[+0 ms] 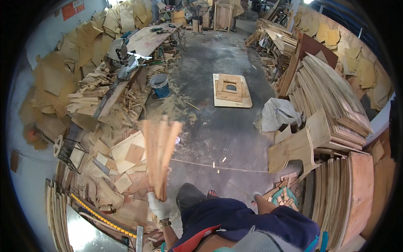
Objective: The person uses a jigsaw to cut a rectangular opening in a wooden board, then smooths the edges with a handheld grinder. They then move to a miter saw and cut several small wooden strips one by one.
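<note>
My left hand (158, 206), in a pale work glove with a watch at the wrist, is closed round the lower end of a bundle of long wooden strips (158, 157). The strips stand nearly upright in front of me and fan out slightly at the top, where they look blurred. Lower right, my right hand (255, 195), also in a light glove, hangs by my side near a green bag of short wood offcuts (284, 198). It looks small and its fingers cannot be made out.
A framed wooden panel (231, 90) lies on the dark floor ahead. Left are a blue bucket (160, 86), a workbench (147, 40), a miter saw (126, 63) and scattered scrap wood (126, 164). Right stand a white sack (279, 114), a cut board (296, 145) and stacked plywood sheets (331, 94).
</note>
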Tool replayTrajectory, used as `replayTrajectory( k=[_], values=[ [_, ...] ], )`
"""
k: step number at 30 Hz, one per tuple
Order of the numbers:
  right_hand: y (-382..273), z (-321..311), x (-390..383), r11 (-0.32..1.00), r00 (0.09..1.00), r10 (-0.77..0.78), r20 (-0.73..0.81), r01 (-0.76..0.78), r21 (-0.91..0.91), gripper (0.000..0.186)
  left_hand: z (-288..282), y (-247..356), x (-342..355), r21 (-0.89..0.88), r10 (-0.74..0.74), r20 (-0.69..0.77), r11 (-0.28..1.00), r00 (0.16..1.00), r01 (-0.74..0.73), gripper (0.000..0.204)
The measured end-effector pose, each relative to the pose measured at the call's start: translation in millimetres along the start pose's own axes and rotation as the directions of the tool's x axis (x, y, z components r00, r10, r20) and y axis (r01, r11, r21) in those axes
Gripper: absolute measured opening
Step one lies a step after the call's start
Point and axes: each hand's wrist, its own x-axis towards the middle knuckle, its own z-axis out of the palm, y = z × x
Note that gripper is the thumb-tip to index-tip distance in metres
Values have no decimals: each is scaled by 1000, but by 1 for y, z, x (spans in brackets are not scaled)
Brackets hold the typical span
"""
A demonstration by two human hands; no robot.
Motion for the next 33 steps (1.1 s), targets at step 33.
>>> replayTrajectory(
  k=[33],
  values=[
    [-701, -225, 47, 943, 985, -127, 116, 156, -293, 28, 235, 68, 692, -652, -587, -183, 673, 788, 350, 83]
  ],
)
